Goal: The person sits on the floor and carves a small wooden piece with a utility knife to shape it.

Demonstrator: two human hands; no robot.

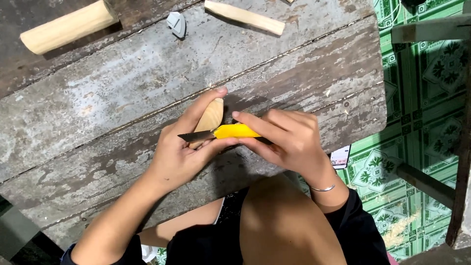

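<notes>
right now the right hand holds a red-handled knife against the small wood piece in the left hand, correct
Not quite: the knife has a yellow handle, not red. The head view shows the right hand holding it with the blade against the small wood piece gripped in the left hand.

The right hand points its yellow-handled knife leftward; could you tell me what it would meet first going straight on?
The right hand would probably first meet the small carved wood piece and the left hand gripping it, since the knife blade already lies against them.

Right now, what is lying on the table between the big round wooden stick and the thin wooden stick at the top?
A small grey wedge-shaped piece lies between them on the worn tabletop, seen in the head view.
</notes>
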